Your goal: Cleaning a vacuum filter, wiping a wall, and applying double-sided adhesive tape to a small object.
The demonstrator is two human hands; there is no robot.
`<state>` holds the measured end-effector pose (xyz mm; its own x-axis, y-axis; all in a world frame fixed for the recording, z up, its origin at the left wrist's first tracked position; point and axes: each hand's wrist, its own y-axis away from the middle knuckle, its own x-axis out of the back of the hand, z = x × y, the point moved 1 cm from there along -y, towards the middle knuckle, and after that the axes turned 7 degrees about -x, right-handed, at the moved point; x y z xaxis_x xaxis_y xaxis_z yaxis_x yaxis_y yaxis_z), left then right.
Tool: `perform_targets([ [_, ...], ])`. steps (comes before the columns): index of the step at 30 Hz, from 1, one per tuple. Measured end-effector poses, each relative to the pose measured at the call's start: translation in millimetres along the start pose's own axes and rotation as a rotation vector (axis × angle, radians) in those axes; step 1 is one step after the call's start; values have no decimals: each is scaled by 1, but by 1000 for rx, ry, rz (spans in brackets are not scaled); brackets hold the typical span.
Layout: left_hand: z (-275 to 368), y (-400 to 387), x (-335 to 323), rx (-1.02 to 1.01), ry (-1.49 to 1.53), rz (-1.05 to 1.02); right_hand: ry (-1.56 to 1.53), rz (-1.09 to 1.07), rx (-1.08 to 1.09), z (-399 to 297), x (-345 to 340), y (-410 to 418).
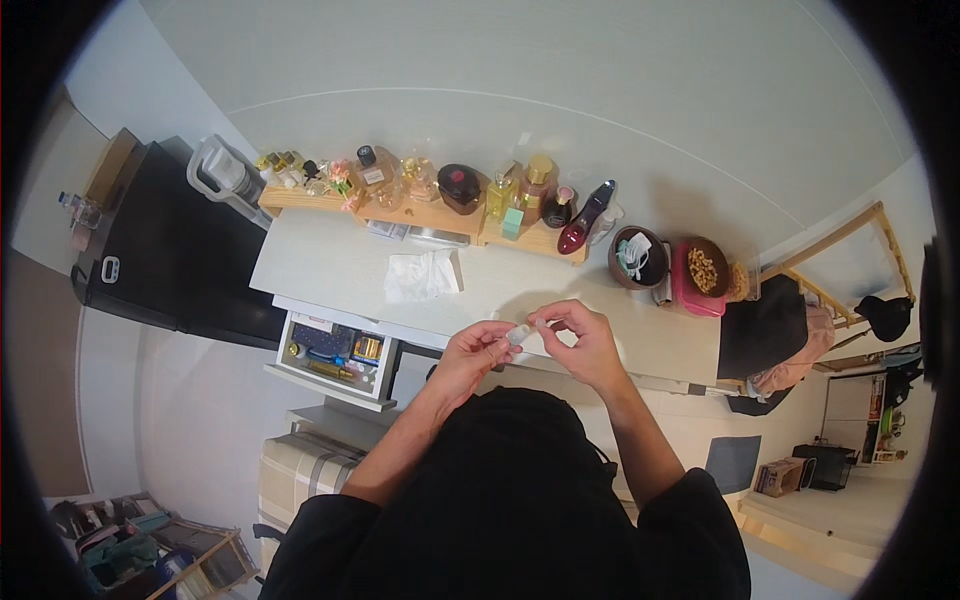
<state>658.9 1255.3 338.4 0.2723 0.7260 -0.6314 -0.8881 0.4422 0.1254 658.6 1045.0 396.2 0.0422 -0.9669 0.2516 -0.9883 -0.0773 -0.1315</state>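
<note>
My left hand [480,352] holds a small translucent white bottle [517,334] between thumb and fingers, above the front edge of the white desk [345,277]. Just right of it, my right hand [581,337] pinches a small whitish piece [540,323], perhaps a cap, close to the bottle's end. Whether the two touch is too small to tell. A small white object [494,316] lies on the desk behind my left hand. Crumpled white tissue or thin plastic [424,276] rests farther back on the desktop.
A wooden shelf [427,214] with several perfume bottles runs along the wall. At the right stand a dark round bin [637,259] and a brown bowl of nuts or snacks [703,268]. An open drawer [330,375] with small items juts out at the left front.
</note>
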Motion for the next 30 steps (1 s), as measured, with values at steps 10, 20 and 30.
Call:
perform_targets([
  [10,11,4,-24,7,51,-37,-132,-152,22,-11,11,4],
  [20,18,4,-34,27,111,-39,-17,-58,180,-34,14,4],
  [30,24,5,-44,60,193,51,374,124,525,-48,17,5],
])
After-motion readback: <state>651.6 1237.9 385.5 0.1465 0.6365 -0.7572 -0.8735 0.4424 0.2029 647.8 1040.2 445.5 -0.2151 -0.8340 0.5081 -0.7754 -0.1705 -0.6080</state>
